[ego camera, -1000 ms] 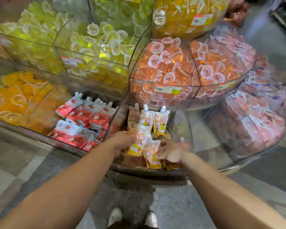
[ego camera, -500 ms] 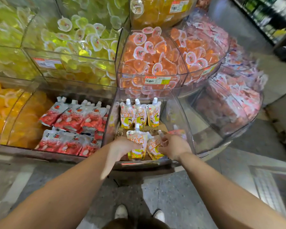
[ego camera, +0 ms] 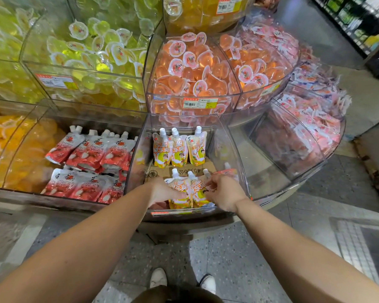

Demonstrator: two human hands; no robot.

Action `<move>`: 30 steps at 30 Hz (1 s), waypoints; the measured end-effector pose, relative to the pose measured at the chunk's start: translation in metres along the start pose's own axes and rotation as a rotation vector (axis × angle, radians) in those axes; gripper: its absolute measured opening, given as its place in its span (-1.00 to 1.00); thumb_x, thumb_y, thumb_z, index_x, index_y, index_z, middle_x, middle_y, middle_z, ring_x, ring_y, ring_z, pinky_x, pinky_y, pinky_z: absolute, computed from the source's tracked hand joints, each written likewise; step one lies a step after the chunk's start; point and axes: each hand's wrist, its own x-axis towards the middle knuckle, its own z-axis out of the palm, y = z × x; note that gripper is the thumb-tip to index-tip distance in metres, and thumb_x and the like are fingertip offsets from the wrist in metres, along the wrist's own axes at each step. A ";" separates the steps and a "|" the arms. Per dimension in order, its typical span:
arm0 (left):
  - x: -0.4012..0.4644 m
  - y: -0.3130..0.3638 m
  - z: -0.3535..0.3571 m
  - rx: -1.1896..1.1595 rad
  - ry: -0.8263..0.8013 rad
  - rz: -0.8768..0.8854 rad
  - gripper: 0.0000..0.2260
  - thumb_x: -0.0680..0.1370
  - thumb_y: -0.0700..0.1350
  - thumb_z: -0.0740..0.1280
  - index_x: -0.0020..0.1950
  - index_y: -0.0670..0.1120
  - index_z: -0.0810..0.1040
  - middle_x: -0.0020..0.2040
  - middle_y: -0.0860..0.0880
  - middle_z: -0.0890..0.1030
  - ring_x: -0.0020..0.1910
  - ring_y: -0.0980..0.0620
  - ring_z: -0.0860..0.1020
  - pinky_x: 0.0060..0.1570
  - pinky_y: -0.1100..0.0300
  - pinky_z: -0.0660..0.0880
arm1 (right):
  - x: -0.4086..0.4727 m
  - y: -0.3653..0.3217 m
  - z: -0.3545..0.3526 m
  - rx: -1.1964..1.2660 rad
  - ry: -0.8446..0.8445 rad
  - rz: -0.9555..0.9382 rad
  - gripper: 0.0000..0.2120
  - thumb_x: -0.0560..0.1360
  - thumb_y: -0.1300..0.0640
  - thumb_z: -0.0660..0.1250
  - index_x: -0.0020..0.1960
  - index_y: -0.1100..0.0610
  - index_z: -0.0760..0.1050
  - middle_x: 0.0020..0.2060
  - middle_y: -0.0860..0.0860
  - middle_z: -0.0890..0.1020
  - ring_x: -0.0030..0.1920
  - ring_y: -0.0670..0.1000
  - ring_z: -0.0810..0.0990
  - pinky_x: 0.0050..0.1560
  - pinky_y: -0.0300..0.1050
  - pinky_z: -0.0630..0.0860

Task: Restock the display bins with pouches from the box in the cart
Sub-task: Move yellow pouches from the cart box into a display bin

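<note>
A clear display bin (ego camera: 234, 149) on the bottom tier holds yellow spout pouches on a cardboard liner (ego camera: 184, 170). Three yellow pouches (ego camera: 178, 150) stand in a row at the back. Two more front pouches (ego camera: 189, 191) stand at the front wall. My left hand (ego camera: 164, 190) presses against the left front pouch. My right hand (ego camera: 223, 192) pinches the edge of the right front pouch, with another pouch (ego camera: 229, 170) just behind its fingers. The box and cart are out of view.
Left of this bin lies a bin of red pouches (ego camera: 90, 162). Above are bins of orange jelly cups (ego camera: 197, 71) and green jelly cups (ego camera: 96, 53). Pink packets (ego camera: 311, 132) fill bins to the right. Store shelving (ego camera: 359, 20) stands beyond the aisle floor at the top right.
Both hands have stood the front yellow pouches upright and side by side at the bin's front wall. My view has shifted right and pulled back a little.
</note>
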 end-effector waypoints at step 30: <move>0.003 -0.012 0.000 0.255 -0.035 0.280 -0.38 0.24 0.38 0.48 0.21 0.13 0.55 0.11 0.13 0.64 0.07 0.13 0.58 0.21 0.11 0.48 | -0.021 -0.011 -0.004 0.111 -0.001 -0.052 -0.74 0.48 0.15 0.38 0.16 0.06 0.56 0.09 -0.01 0.63 0.13 -0.02 0.58 0.23 -0.25 0.38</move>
